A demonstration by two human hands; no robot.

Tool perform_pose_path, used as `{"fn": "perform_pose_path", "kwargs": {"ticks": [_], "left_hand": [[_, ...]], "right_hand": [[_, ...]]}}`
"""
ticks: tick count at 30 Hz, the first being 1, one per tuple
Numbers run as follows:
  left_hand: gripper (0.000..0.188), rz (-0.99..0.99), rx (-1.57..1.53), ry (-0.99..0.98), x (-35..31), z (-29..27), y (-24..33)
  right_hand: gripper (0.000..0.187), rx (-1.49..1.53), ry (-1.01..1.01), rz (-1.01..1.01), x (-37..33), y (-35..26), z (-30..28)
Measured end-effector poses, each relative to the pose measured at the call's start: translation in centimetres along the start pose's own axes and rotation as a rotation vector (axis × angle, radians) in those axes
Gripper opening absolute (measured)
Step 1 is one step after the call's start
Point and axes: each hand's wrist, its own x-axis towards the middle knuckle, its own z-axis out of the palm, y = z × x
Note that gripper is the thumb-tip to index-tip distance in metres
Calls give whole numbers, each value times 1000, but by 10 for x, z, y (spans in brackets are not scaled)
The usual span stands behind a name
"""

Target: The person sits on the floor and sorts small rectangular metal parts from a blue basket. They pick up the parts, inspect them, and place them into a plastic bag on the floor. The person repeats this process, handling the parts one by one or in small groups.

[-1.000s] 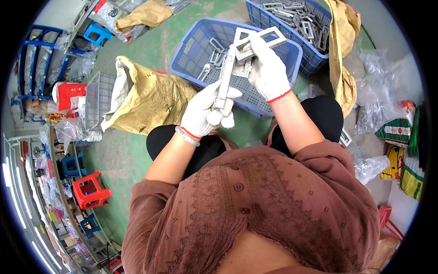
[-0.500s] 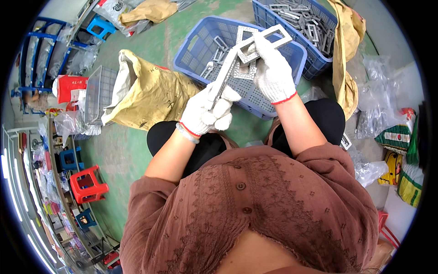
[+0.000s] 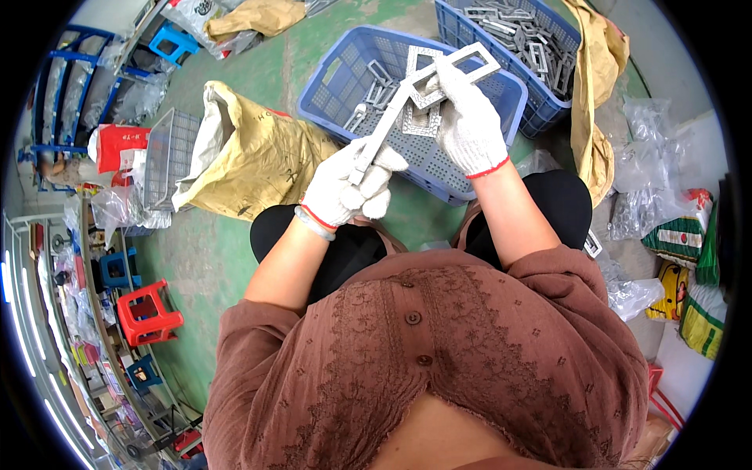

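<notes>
White knit gloves with red cuffs cover both of my hands. My left hand [image 3: 345, 188] is closed around the lower end of a long flat grey metal bar [image 3: 383, 131], which slants up to the right. My right hand [image 3: 472, 125] grips rectangular metal frames with open centres. One frame [image 3: 479, 56] points up and right, its lower left end by the bar's tip; another frame [image 3: 423, 122] hangs upright behind it. Beneath them is a blue perforated plastic basket [image 3: 427, 157] with several grey frame parts [image 3: 381, 82] inside.
A second blue basket [image 3: 513, 74], heaped with metal frames, stands behind to the right. A yellow woven sack [image 3: 266, 160] sits at the left, a brown sack [image 3: 587, 102] at the right. Red [image 3: 149, 313] and blue [image 3: 172, 45] stools and plastic bags lie around the green floor.
The bar has turned in my left hand, so its broad pale face shows instead of its darker edge. My left hand has shifted slightly left; my right hand is nearly still.
</notes>
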Motion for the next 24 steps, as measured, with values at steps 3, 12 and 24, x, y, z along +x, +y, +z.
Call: {"fn": "perform_pose_path", "kwargs": {"ticks": [3, 12, 24], "left_hand": [[40, 3, 89, 6, 0, 0, 5], [43, -8, -19, -54, -4, -13, 4], [30, -99, -91, -177, -1, -17, 13]], "right_hand": [[27, 8, -55, -5, 1, 3, -4], [21, -252, 61, 2, 1, 5, -5], [23, -424, -179, 14, 0, 8, -22]]}}
